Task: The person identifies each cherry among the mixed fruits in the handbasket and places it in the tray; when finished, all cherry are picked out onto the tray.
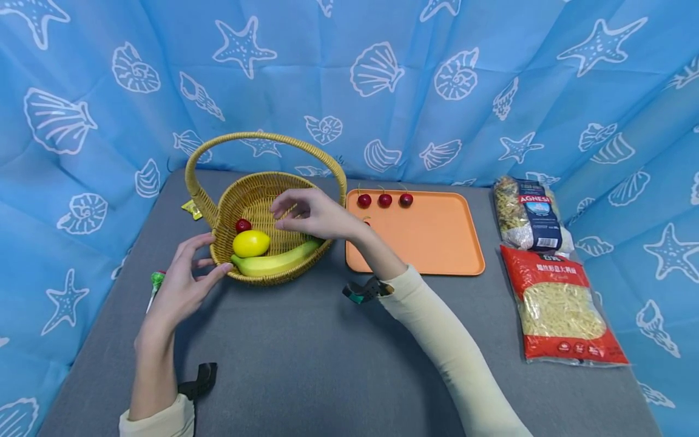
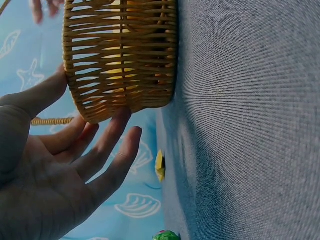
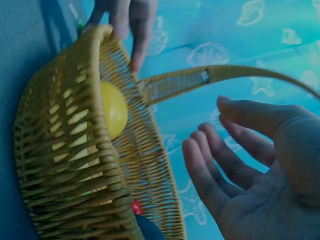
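Observation:
A woven basket [image 1: 273,182] with a tall arched handle stands at the left. Inside it are a lemon [image 1: 251,243], a banana [image 1: 278,261] and a red cherry [image 1: 243,225]. My left hand [image 1: 185,285] touches the basket's left end, thumb at the front rim; in the left wrist view its fingers are spread and fairly straight against the wickerwork. Over the basket opening hovers my right hand [image 1: 314,212], fingers loosely bent, with nothing visible between them. Several cherries [image 1: 384,199] lie on an orange tray [image 1: 426,237]; the right forearm partly hides one.
Two pasta bags, one dark-labelled [image 1: 532,212] and one red [image 1: 562,306], lie at the table's right side. Left of the basket are a yellow-wrapped candy [image 1: 192,209] and a green lollipop [image 1: 157,280]. A blue curtain [image 1: 355,121] borders the grey table [image 1: 306,352].

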A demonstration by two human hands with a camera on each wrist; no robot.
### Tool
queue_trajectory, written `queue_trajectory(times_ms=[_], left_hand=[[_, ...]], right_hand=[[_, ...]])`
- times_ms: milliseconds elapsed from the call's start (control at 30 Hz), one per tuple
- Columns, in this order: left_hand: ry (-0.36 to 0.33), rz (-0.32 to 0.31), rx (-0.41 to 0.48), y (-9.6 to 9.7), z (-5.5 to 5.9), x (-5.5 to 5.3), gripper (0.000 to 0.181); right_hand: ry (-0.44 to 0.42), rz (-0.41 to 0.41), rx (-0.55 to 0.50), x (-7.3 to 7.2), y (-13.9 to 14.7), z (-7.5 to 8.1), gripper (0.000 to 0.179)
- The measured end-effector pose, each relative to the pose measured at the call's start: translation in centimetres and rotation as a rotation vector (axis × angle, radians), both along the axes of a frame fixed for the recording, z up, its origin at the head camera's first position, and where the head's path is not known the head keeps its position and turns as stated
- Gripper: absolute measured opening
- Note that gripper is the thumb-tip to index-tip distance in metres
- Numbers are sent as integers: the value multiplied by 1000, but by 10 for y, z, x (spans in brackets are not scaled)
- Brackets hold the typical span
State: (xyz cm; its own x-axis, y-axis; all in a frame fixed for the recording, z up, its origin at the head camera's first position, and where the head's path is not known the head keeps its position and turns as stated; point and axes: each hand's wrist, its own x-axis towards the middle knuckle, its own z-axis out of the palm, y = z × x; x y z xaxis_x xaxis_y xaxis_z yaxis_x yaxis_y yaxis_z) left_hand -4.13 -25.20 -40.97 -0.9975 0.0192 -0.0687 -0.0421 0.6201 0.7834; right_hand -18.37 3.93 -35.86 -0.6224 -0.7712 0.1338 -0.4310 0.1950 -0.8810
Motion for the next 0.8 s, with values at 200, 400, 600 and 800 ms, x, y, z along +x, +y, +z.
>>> queue_trajectory(times_ms=[200, 400, 600, 800], left_hand=[[-14, 3, -2, 0, 0, 0, 77], [-3, -1, -7, 0, 0, -2, 76], [15, -2, -15, 0, -1, -2, 75], [10, 1, -15, -1, 0, -2, 75]], right_hand=[[-105, 30, 143, -27, -35, -9, 30], [-399, -4, 247, -42, -56, -20, 39], [-544, -72, 307, -50, -68, -28, 34], [-622, -92, 318, -54, -77, -31, 32]])
